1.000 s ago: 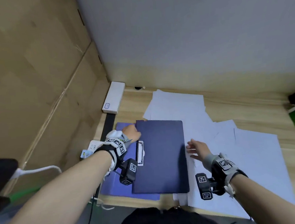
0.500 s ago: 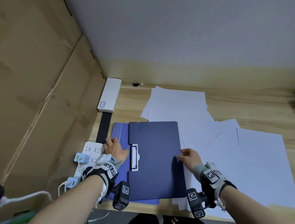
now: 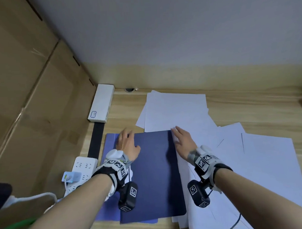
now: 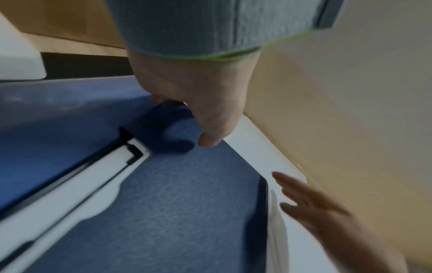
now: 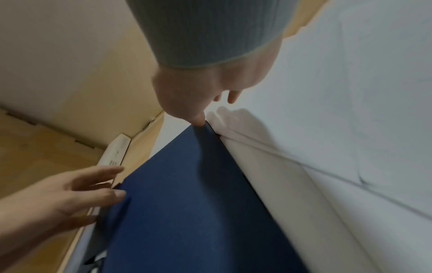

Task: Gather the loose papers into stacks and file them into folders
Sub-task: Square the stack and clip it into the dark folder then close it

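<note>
Both hands sat at the far corners of the dark folder (image 3: 156,175), which lay flat near the front edge of the desk (image 3: 255,113) on top of a lighter folder (image 3: 109,141). The left hand (image 3: 127,145) rested with fingers straight over the far left corner; the right hand (image 3: 184,140) lay flat with fingers straight, thumb touching the far right corner. Loose papers (image 3: 258,160) spread right and beyond, unstacked. The step looked like squaring or opening the folder. Next would call for lifting the cover by its right edge, then gathering sheets into a stack.
</note>
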Tool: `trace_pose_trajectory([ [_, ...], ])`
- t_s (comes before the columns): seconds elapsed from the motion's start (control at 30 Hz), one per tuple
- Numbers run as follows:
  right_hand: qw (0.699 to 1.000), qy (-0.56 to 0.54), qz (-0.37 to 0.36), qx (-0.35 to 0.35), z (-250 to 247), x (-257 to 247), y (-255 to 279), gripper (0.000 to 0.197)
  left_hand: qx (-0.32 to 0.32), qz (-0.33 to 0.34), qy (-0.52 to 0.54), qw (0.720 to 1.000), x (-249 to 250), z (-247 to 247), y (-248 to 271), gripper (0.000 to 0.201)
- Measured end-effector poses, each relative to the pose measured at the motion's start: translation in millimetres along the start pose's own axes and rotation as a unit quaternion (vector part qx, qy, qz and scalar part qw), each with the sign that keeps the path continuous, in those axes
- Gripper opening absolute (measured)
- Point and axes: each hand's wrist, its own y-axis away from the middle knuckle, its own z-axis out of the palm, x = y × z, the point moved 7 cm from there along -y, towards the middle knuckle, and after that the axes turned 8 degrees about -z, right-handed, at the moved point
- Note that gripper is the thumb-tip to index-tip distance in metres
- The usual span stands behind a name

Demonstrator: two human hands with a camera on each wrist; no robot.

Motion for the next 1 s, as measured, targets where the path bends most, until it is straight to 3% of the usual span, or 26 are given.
trace_pose_trajectory([
  [0.17, 0.991, 0.101, -0.061, -0.069, 12.8, 14.8, -37.7, 0.071, 0.025, -0.216, 0.075, 0.973, -27.3, -6.3, -5.2, 0.089],
  [0.27, 0.985, 0.142, -0.059, -0.076, 17.4, 34.9, -29.8, 0.07, 0.005, -0.266, 0.062, 0.962, -36.9, -2.1, -5.5, 0.099],
  [0.47, 0.987, 0.16, -0.002, -0.019, -13.9, 88.0, 13.4, 0.065, 0.014, -0.316, 0.11, 0.942, -43.0, 6.0, -7.4, 0.113],
  [0.63, 0.986, 0.159, 0.049, -0.005, -39.4, 122.3, 29.4, 0.074, 0.031, -0.315, 0.133, 0.939, -33.8, 9.5, -4.5, 0.106],
  [0.87, 0.993, 0.075, 0.06, 0.075, -48.7, 78.9, 28.2, 0.043, 0.032, -0.311, 0.201, 0.928, -47.0, 10.1, 11.1, 0.099],
  [0.93, 0.995, 0.046, 0.055, 0.071, -36.5, 60.1, 34.2, 0.028, 0.009, -0.319, 0.218, 0.922, -58.1, 18.2, 17.8, 0.084],
  [1.0, 0.998, 0.01, 0.056, 0.04, -18.8, 45.1, 39.4, 0.025, -0.027, -0.304, 0.23, 0.924, -64.0, 28.8, 20.5, 0.059],
])
